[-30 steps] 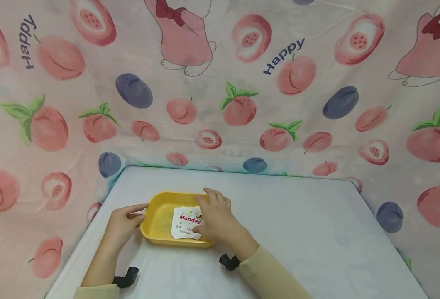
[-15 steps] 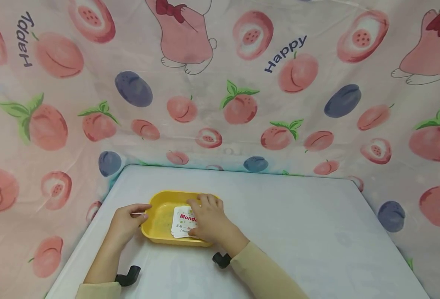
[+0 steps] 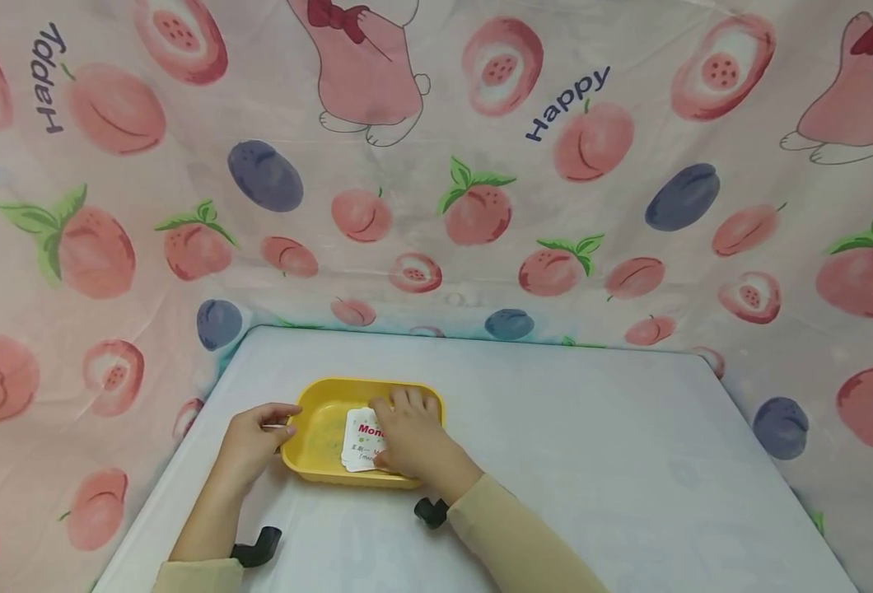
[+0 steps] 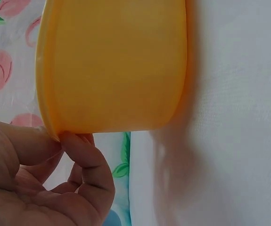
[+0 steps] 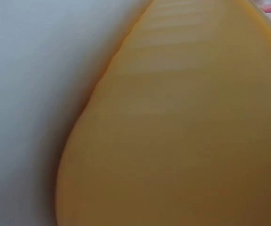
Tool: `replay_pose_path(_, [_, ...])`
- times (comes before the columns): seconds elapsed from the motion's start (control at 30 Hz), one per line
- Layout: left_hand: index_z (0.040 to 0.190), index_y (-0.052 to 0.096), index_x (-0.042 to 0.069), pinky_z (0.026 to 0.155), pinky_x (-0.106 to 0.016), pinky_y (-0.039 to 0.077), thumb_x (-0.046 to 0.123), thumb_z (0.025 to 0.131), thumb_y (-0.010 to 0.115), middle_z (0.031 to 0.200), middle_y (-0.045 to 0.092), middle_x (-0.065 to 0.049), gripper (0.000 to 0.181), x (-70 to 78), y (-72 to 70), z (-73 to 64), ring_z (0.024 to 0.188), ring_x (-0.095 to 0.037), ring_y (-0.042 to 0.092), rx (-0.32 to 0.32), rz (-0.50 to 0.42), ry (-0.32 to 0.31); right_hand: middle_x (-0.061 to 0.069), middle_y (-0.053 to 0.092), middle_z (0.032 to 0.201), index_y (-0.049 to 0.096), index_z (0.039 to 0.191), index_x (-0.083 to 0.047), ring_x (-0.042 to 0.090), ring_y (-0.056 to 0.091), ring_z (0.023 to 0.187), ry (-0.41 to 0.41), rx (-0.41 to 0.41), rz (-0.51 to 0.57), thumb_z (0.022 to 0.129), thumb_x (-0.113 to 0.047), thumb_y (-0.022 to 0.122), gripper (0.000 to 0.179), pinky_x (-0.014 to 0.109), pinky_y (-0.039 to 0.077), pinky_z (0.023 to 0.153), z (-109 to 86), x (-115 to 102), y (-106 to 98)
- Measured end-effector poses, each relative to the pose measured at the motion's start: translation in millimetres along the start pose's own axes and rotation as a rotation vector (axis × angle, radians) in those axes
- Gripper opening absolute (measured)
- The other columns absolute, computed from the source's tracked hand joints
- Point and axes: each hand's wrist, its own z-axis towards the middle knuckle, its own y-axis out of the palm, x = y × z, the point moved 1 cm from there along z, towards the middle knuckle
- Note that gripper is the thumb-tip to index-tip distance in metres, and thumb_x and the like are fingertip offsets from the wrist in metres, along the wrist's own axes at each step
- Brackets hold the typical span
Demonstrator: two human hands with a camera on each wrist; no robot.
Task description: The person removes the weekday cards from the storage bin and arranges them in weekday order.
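A shallow yellow plastic tray (image 3: 318, 473) sits on the white table, with a small stack of white cards (image 3: 360, 441) lying inside it. The top card carries red lettering, partly covered, and small green marks. At the tray's left end my left hand (image 3: 247, 441) pinches the rim between thumb and fingers; the left wrist view shows this hand (image 4: 55, 174) close up at the tray's corner (image 4: 116, 70). My right hand (image 3: 416, 436) is over the right part of the cards, thumb near their lower edge. Its palm side is hidden. Only the tray's outer wall (image 5: 173, 122) fills the right wrist view.
The white tabletop (image 3: 592, 461) stretches right and forward of the tray. Behind and at both sides hangs a pink cloth (image 3: 422, 177) printed with peaches, plums and rabbits. A black piece (image 3: 259, 548) is at the left wrist, another black piece (image 3: 431, 512) at the right.
My right hand has moved slightly left and down over the cards, covering more of the lettering and uncovering the tray's right rim. My left hand has stayed at the tray's left end.
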Motion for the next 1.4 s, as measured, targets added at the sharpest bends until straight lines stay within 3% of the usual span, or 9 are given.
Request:
replay_pose_path(0.33, [0.134,0.072,0.000,0.077,-0.024,0.063,0.003,0.102,0.067,0.126,0.062,-0.022,0.033,-1.3,0.2,2.0,0.104,-0.027,0.061,-0.001,-0.019,-0.016,0.003,0.057,0.134,0.050,0.156,-0.025,0.025,0.044,0.119,0.018,-0.028,-0.015,0.083,-0.054,0.090,0.088,0.042,0.039,0.099,3.7,-0.4,6.5])
replay_pose_path(0.8, [0.135,0.071,0.002,0.078,-0.025,0.063,0.004,0.103,0.067,0.125,0.061,-0.020,0.033,-3.0,0.7,2.9,0.107,-0.029,0.059,-0.004,-0.021,-0.030,0.002,0.055,0.121,0.055,0.151,-0.024,0.025,0.043,0.113,0.016,-0.020,0.071,0.075,-0.048,0.098,0.091,0.041,0.037,0.094,12.3,2.4,6.1])
replay_pose_path(1.4, [0.135,0.071,0.002,0.078,-0.024,0.062,0.004,0.103,0.067,0.124,0.059,-0.019,0.033,-2.0,1.6,1.1,0.107,-0.029,0.058,-0.006,-0.031,-0.044,0.005,0.051,0.124,0.051,0.152,-0.024,0.025,0.046,0.111,0.015,0.029,0.087,0.072,-0.047,0.100,0.097,0.039,0.040,0.092,10.1,1.7,5.6])
